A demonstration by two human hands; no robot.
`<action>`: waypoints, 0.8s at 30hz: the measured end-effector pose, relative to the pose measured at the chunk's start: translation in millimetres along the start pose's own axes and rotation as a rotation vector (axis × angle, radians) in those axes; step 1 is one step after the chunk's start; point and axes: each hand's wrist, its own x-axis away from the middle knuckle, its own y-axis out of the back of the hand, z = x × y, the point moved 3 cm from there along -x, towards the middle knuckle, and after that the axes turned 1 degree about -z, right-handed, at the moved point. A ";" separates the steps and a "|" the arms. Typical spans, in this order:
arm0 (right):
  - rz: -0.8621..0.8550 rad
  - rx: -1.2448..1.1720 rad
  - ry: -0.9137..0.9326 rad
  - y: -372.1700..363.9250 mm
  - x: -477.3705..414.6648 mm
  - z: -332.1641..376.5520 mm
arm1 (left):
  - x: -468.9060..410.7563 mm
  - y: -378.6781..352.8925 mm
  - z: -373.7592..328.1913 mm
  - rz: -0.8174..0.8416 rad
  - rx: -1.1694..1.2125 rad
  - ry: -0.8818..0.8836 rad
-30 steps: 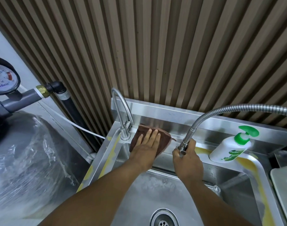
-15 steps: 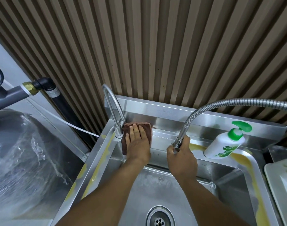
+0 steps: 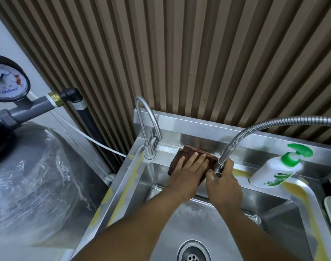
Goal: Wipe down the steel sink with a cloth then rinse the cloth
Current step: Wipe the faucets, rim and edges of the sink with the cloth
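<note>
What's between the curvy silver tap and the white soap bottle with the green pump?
In the head view, a brown cloth under the flat left hand, then the right hand gripping the bendy metal hose.

We count 2 hands: left hand (image 3: 187, 175), right hand (image 3: 225, 185). 1 cloth (image 3: 187, 150), 1 sink (image 3: 123, 178), 1 curved tap (image 3: 149, 149), 1 hose tap (image 3: 230, 146), 1 soap bottle (image 3: 273, 170), 1 gauge (image 3: 7, 81).

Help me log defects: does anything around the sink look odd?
Yes. Yellow streaks run along the left rim of the sink, and more curve round the soap bottle on the right rim; they look like stains or residue.
</note>
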 end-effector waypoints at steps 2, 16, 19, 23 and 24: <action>0.005 0.006 -0.004 -0.2 -0.1 -0.4 | 6.5 3.5 12.4 -0.002 -0.053 0.009; -0.036 0.029 0.011 -5.4 -0.4 -2.7 | 3.9 8.5 17.1 -0.043 -0.032 0.426; -0.031 0.017 -0.012 -3.6 -1.1 -1.8 | -0.9 -0.2 -8.3 -0.059 0.004 0.261; -0.015 0.008 -0.007 -0.8 0.3 0.1 | -1.4 -7.9 -13.7 -0.092 0.087 0.021; -0.015 0.003 -0.002 0.1 0.5 0.7 | 1.4 -7.4 -8.4 -0.093 0.092 -0.023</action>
